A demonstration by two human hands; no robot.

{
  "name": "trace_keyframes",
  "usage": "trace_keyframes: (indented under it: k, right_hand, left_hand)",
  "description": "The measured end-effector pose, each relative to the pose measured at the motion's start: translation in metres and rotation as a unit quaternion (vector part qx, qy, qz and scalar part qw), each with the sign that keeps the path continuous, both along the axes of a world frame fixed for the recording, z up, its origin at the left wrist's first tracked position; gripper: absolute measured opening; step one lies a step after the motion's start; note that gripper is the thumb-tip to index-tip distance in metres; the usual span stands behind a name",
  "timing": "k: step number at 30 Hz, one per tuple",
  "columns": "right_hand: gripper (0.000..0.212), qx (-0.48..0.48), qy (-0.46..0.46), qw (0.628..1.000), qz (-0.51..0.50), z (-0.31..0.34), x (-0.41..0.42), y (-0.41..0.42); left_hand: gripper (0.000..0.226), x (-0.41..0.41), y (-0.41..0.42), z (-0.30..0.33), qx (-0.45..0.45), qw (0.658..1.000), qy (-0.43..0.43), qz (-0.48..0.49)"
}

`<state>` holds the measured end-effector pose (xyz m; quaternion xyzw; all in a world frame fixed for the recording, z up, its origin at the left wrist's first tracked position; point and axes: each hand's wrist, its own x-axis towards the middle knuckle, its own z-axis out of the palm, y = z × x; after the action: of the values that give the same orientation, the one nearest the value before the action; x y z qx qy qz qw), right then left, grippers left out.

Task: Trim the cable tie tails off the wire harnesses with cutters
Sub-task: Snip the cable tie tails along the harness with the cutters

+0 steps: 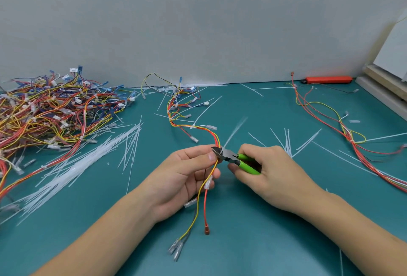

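the cable tie tail (234, 131) sticks up blurred from the wire harness (214, 141) i hold above the teal worktop (242, 220), with the cutters (229, 157) set at its base. if the blades sit too near the yellow and red wires, i judge they could nick the insulation. my left hand (187, 176) pinches the wires between thumb and fingers, palm up. my right hand (271, 172) is curled tight round the green handles, knuckles up.

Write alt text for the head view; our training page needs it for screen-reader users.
Two hands trim a wire harness: the left hand holds it while the right hand closes green-handled cutters on it. A tangled harness pile and cut tie tails cover the teal table.
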<state>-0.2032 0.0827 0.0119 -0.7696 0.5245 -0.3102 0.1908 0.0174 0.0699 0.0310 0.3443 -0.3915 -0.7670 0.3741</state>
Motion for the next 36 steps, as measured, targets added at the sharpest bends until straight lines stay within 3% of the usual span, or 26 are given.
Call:
trace_keyframes:
  k: [6, 18, 22, 26, 33, 36]
  right_hand:
    - [0.025, 0.004, 0.003, 1.000, -0.003, -0.0001, 0.0037, 0.0061]
    - [0.029, -0.010, 0.021, 1.000, 0.000, 0.0026, 0.0044, 0.0067]
    - [0.018, -0.011, 0.016, 1.000, 0.002, 0.0007, 0.0031, 0.0045]
    - [0.030, 0.005, 0.017, 1.000, -0.017, -0.0004, 0.0020, 0.0026]
    - [0.017, -0.003, 0.017, 1.000, -0.016, 0.0001, 0.0021, 0.0083]
    - [0.022, -0.004, 0.024, 1.000, -0.007, 0.0018, 0.0027, 0.0068]
  left_hand:
    - [0.021, 0.0002, -0.0005, -0.0003, -0.001, 1.000, 0.000, 0.002]
    - [0.027, -0.0001, -0.0007, -0.0012, 0.004, 1.000, 0.002, 0.013]
    - [0.026, 0.0010, -0.0011, -0.0022, 0.000, 1.000, 0.007, 0.005]
    - [0.024, -0.0002, -0.0009, -0.0016, -0.004, 1.000, -0.001, 0.004]
    - [0.022, -0.0001, -0.0009, -0.0019, -0.002, 1.000, 0.001, 0.008]
    - [0.023, -0.0001, -0.0017, -0.0031, 0.001, 1.000, 0.000, 0.009]
